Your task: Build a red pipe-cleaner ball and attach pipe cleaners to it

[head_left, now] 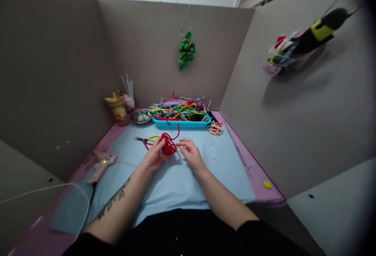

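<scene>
Red piece (169, 147) looks part-shaped, one strand (178, 131) loose at far side. Left hand (155, 156): grip holding it. Right hand (190, 154): grip loosely parted, seemingly empty, just beside.

Consists of a pink tabletop (268, 195) under a blue cloth (226, 170). Bears, around the cloth's centre: blue tray (182, 124), 12 o'clock; red-and-white piece (215, 128), 2; yellow disc (266, 184), 4; pink glue gun (101, 168), 9; scissors (142, 140) and, farther out, brown cup (120, 114), 10.
</scene>
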{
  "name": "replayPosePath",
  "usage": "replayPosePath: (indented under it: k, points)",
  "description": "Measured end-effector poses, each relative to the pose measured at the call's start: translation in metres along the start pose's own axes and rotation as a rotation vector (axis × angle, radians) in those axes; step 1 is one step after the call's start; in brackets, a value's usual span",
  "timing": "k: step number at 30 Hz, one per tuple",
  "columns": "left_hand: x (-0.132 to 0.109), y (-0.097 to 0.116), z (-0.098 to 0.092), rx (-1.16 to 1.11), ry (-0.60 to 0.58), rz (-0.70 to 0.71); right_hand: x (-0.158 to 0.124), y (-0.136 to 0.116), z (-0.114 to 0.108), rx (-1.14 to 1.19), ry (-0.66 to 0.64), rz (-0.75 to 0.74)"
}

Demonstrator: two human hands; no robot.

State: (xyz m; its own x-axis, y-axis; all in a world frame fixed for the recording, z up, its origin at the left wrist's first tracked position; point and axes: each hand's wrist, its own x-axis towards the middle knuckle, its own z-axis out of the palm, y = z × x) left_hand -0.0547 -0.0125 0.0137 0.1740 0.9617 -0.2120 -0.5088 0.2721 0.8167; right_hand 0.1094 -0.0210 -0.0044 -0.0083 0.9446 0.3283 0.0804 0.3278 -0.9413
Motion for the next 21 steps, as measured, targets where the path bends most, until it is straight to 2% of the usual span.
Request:
replayPosePath:
  k: [7, 10, 12, 14, 18, 21]
  points:
    - [0.002, -0.002, -0.001, 0.071, 0.076, -0.150, 0.000, 0.003, 0.007, -0.059, -0.044, -0.027]
    - [0.001, -0.005, 0.001, 0.108, 0.055, -0.125, 0.001, 0.006, 0.008, -0.036, -0.045, -0.005]
    - [0.000, -0.007, 0.003, 0.148, 0.045, -0.022, 0.002, 0.007, 0.007, 0.012, -0.052, -0.008]
    - [0.000, -0.009, 0.003, 0.239, 0.043, 0.141, 0.002, 0.007, 0.006, 0.074, -0.053, -0.021]
    - [0.000, -0.012, 0.000, 0.571, 0.018, 0.461, 0.001, 0.007, 0.004, 0.197, -0.023, 0.000]
    - [0.001, -0.015, -0.004, 0.736, -0.004, 0.589, 0.000, 0.007, 0.004, 0.278, 0.001, 0.027]
